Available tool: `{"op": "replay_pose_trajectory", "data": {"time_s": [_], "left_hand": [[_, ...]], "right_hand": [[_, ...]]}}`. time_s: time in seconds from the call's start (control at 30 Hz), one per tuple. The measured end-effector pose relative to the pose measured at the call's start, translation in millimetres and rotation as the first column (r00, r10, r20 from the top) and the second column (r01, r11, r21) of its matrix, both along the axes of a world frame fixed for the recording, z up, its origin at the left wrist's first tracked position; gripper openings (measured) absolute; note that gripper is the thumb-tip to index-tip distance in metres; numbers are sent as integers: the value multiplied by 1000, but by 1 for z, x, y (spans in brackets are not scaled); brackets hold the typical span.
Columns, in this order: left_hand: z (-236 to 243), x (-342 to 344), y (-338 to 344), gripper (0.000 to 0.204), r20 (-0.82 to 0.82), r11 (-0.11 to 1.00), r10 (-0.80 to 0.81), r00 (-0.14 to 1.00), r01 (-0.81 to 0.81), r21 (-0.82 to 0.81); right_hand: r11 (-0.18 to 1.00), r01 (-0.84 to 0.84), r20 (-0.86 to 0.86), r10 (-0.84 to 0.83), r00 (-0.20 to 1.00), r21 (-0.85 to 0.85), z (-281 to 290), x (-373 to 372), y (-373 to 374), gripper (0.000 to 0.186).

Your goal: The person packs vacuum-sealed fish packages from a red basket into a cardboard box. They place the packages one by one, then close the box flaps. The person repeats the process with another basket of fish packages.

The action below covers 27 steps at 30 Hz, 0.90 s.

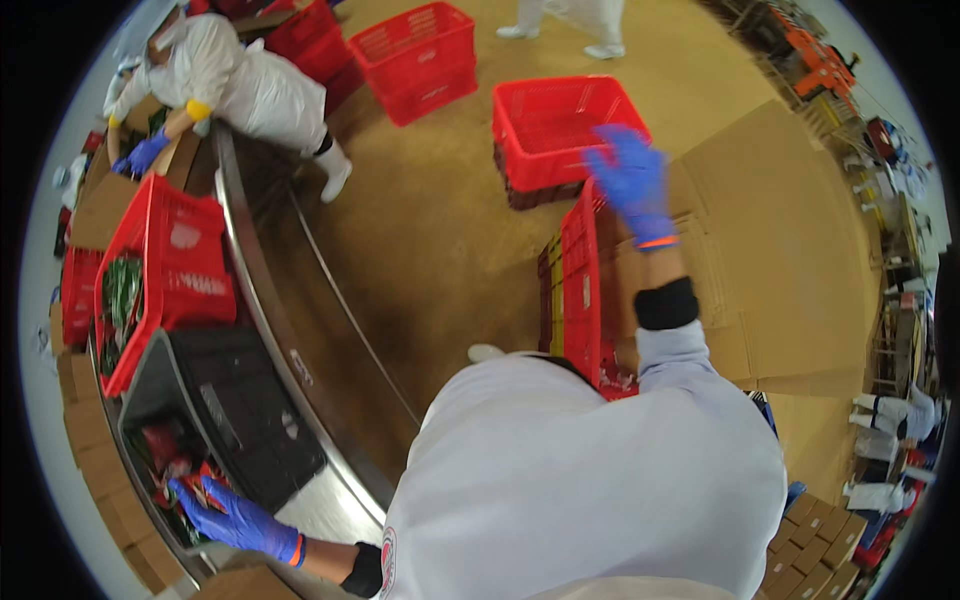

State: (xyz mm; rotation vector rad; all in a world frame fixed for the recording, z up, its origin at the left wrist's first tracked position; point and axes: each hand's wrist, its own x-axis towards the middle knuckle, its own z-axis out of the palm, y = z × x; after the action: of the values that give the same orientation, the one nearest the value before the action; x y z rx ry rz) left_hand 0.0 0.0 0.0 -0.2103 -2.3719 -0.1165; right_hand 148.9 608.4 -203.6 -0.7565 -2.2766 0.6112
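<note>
My left hand (232,518), in a blue glove, reaches into a black crate (240,410) on the steel table and lies on red packets (175,465) inside it; its fingers seem to close on a packet. My right hand (632,180), also blue-gloved and blurred, is raised with fingers spread over the top edge of a red crate (582,290) standing on its side at my right. Nothing is in that hand.
A red crate (160,270) with green-and-red packets sits beyond the black one. Another person (235,85) in white works at the table's far end. More red crates (560,125) (415,55) stand on the floor, flattened cardboard (790,240) at the right.
</note>
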Motion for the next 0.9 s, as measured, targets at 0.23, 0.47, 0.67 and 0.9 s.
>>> {"op": "replay_pose_trajectory", "data": {"time_s": [0.23,0.47,0.67,0.9], "left_hand": [[-75,-23,32,57,515,977,74,854,-165,134],[-79,-8,39,61,357,993,103,929,-119,23],[-88,-8,34,64,313,996,68,947,-82,31],[-78,-3,26,73,487,987,157,859,-159,-36]], "right_hand": [[261,736,292,-952,90,625,150,215,169,77],[371,735,447,-889,103,568,167,241,136,67],[654,619,402,-756,516,436,203,241,108,59],[499,574,108,-807,580,649,354,243,0,71]]}}
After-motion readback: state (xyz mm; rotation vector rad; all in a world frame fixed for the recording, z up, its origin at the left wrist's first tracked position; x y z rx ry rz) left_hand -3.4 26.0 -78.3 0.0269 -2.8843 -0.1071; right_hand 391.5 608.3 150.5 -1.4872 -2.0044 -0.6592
